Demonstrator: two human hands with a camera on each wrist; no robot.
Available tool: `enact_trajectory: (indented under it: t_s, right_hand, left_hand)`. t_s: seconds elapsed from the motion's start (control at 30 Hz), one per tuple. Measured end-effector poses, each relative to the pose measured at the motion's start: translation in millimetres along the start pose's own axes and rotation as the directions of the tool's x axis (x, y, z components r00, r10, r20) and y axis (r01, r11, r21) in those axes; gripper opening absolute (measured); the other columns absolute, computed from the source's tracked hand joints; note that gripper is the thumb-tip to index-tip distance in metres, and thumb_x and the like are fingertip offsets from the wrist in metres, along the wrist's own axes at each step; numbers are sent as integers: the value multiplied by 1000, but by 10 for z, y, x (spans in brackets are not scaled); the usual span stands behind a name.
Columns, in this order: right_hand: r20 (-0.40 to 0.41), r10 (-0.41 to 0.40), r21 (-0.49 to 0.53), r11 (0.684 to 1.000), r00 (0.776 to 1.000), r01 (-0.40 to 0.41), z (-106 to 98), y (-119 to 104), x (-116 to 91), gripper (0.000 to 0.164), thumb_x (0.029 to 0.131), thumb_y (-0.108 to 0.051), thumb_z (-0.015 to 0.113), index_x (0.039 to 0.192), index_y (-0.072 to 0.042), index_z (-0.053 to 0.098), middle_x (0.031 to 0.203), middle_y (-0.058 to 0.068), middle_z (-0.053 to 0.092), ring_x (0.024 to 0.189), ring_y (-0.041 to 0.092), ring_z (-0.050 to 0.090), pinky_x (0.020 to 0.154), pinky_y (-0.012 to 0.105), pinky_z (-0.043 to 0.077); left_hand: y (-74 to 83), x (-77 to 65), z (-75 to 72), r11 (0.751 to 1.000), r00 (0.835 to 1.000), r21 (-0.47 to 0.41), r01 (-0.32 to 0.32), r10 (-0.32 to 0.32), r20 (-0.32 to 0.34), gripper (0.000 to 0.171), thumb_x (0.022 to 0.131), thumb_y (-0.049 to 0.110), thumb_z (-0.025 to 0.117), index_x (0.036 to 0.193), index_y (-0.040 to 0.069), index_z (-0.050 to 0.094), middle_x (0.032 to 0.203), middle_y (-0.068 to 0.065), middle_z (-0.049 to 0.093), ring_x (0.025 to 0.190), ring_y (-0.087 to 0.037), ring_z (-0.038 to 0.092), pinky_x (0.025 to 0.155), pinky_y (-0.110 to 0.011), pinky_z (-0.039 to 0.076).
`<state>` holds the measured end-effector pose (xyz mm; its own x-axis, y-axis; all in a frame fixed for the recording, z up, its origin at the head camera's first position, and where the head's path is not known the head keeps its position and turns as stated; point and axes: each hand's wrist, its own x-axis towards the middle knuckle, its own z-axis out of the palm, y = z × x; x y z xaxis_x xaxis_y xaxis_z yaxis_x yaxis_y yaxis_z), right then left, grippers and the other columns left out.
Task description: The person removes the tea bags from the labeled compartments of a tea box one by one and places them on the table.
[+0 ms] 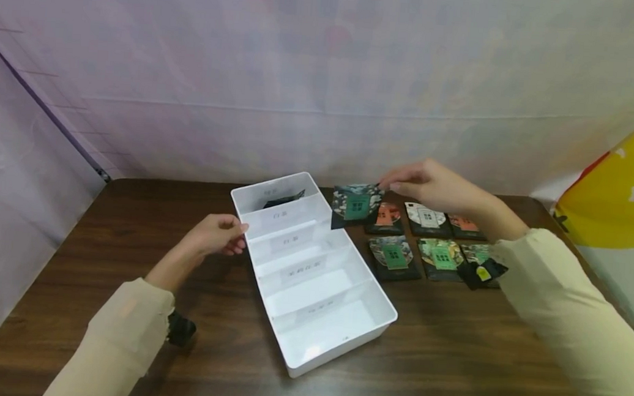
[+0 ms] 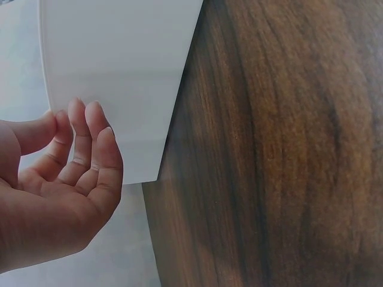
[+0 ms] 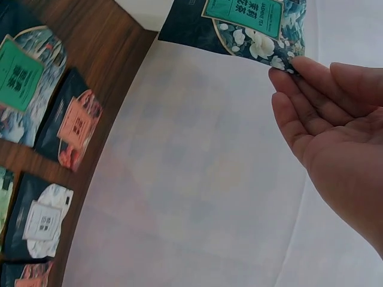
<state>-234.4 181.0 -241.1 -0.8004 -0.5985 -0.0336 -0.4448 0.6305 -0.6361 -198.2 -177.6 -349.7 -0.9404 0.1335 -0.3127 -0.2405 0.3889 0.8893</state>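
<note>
A white plastic box (image 1: 335,328) with dividers stands lengthwise on the table. My left hand (image 1: 215,234) pinches its left rim between thumb and forefinger, the other fingers bent beside the outer wall (image 2: 125,107). A black sachet (image 1: 285,200) leans in the farthest compartment. My right hand (image 1: 434,185) is past the box's far right side, pinching a dark tea sachet (image 1: 356,204) by one corner. Its green label (image 3: 248,12) and white flowers show in the right wrist view. The sachet hangs beside the box's right rim, above the table.
Several tea sachets lie in two rows right of the box: orange (image 1: 387,218) and white (image 1: 428,219) labels behind, green (image 1: 392,257) ones in front. A pale curtain (image 1: 324,100) hangs behind the wooden table (image 1: 449,360). Yellow cloth (image 1: 627,189) hangs at the right.
</note>
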Motion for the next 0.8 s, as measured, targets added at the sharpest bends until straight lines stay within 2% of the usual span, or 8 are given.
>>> enact_trajectory:
  t_s: [0.4, 0.47, 0.5, 0.57, 0.63, 0.7, 0.73, 0.8]
  right_hand:
    - [-8, -13, -10, 1000, 1000, 13, -90, 196, -189, 25, 95, -4, 45, 113, 5, 60, 117, 21, 57, 106, 31, 55, 86, 43, 45]
    - [-5, 13, -6, 1000, 1000, -13, -113, 222, -230, 25, 95, -5, 45, 114, 4, 60, 116, 21, 58, 81, 24, 62, 74, 38, 49]
    - [-6, 19, -13, 1000, 1000, -19, -124, 235, -252, 25, 96, -7, 46, 113, 3, 60, 116, 20, 58, 77, 19, 62, 71, 35, 49]
    - [-1, 29, -16, 999, 1000, -29, -145, 266, -291, 26, 96, -9, 46, 114, 2, 61, 113, 21, 59, 53, 11, 53, 53, 31, 46]
    - [12, 47, -3, 999, 999, -47, -153, 309, -326, 26, 96, -10, 45, 114, 1, 61, 112, 20, 60, 38, 7, 34, 40, 29, 37]
    - [29, 44, -12, 999, 999, -44, -160, 350, -357, 26, 97, -11, 45, 114, 0, 61, 113, 20, 59, 43, 5, 37, 41, 27, 37]
    - [41, 55, -5, 998, 998, -55, -161, 371, -372, 26, 97, -11, 45, 115, 0, 61, 113, 21, 58, 38, 6, 31, 38, 28, 34]
    - [55, 69, 2, 998, 996, -70, -155, 408, -400, 26, 97, -11, 45, 114, 0, 61, 115, 21, 57, 39, 7, 30, 39, 28, 33]
  left_hand:
    - [2, -9, -3, 1000, 1000, 7, -2, 2, 0, 17, 96, 13, 48, 89, -3, 51, 67, -4, 58, 61, -11, 58, 65, -31, 51]
    - [-2, -11, -3, 1000, 1000, 0, -9, 9, 4, 17, 96, 12, 48, 88, -2, 51, 65, -3, 57, 60, -10, 57, 64, -30, 51]
    - [-4, -10, -2, 1000, 1000, -5, -14, 14, 7, 17, 96, 11, 48, 87, -2, 51, 65, -3, 57, 59, -10, 57, 63, -29, 51]
    - [-6, -10, -4, 1000, 1000, -12, -22, 22, 12, 16, 95, 10, 47, 86, -2, 51, 64, -2, 57, 59, -9, 57, 62, -28, 50]
    - [-2, -12, -5, 1000, 1000, -12, -24, 25, 14, 16, 95, 10, 48, 86, -2, 51, 64, -2, 57, 59, -9, 58, 61, -28, 50]
    - [6, -17, -5, 1000, 1000, -7, -24, 24, 13, 16, 95, 10, 48, 86, -2, 51, 64, -2, 58, 60, -10, 58, 62, -28, 50]
    - [10, -20, -5, 1000, 1000, -5, -25, 25, 13, 16, 95, 10, 48, 86, -2, 51, 64, -2, 58, 60, -10, 58, 62, -28, 50]
    - [15, -24, -4, 1000, 1000, -3, -24, 24, 13, 16, 95, 10, 48, 87, -3, 51, 65, -2, 58, 60, -10, 58, 63, -29, 50]
